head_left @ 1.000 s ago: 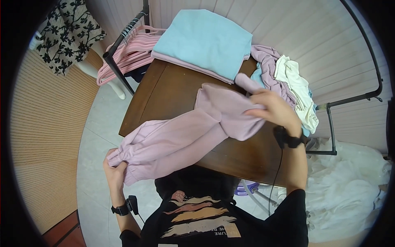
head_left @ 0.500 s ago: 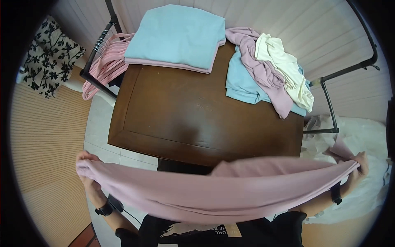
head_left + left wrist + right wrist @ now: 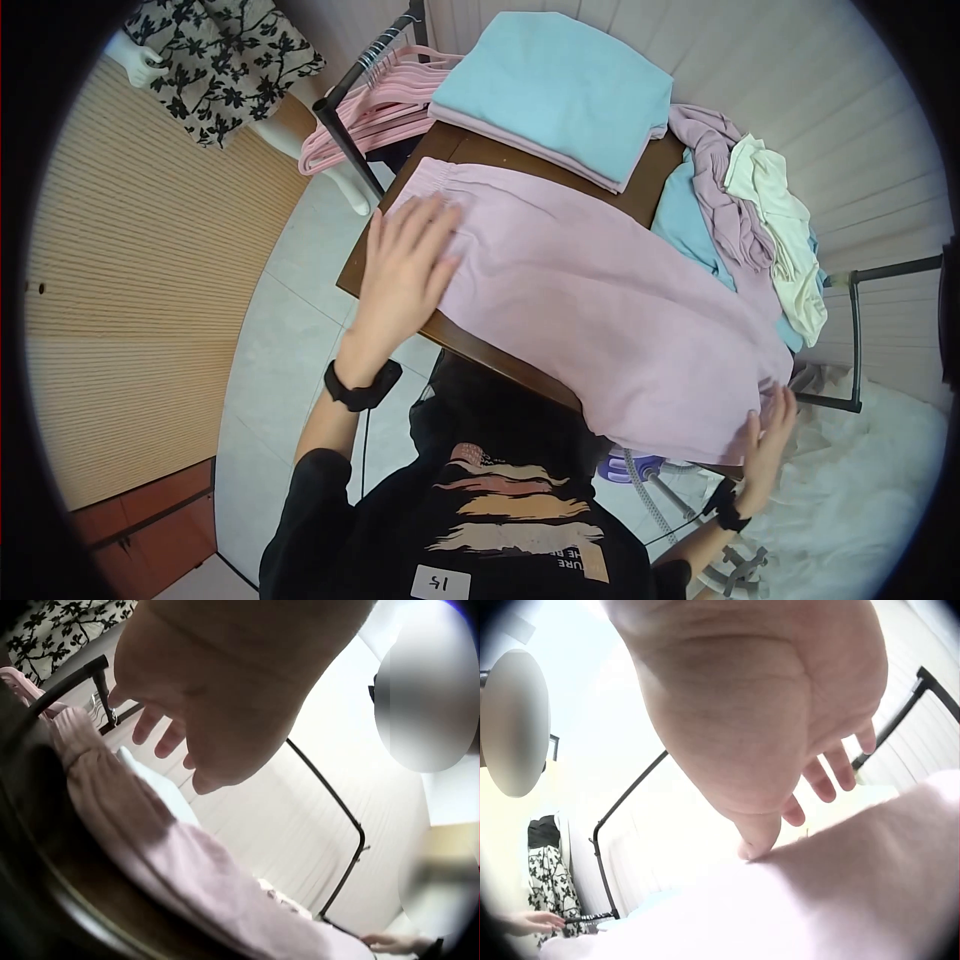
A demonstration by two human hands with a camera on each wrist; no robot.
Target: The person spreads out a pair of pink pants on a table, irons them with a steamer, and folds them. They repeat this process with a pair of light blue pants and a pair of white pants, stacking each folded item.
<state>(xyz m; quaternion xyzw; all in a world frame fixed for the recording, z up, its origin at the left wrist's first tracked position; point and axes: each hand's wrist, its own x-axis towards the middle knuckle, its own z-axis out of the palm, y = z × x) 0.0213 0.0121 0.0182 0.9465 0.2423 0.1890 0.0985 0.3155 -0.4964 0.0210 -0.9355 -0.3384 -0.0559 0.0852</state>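
Observation:
A pair of pale pink sweatpants (image 3: 590, 300) lies lengthwise across the dark wooden table (image 3: 500, 365), one leg over the other, with the gathered elastic end at the far left. Above that end my left hand (image 3: 402, 270) is spread, fingers straight and slightly blurred. The left wrist view has this hand (image 3: 217, 697) hovering over the cloth. At the wide right end, by the table's edge, my right hand (image 3: 766, 452) rests with extended fingers. Its thumb tip meets the fabric in the right wrist view, where the pants (image 3: 855, 862) look partly washed out.
Folded light blue and pink clothes (image 3: 555, 90) are stacked at the back. A loose pile with a cream garment (image 3: 775, 210) sits at the back right. Pink hangers (image 3: 390, 105) hang on a black rack to the left. White tulle (image 3: 880, 480) spreads beyond the right edge.
The pants, stretched between both hands near my body half a second ago, are now laid on the table. Both hands have let go of their ends and moved forward over them.

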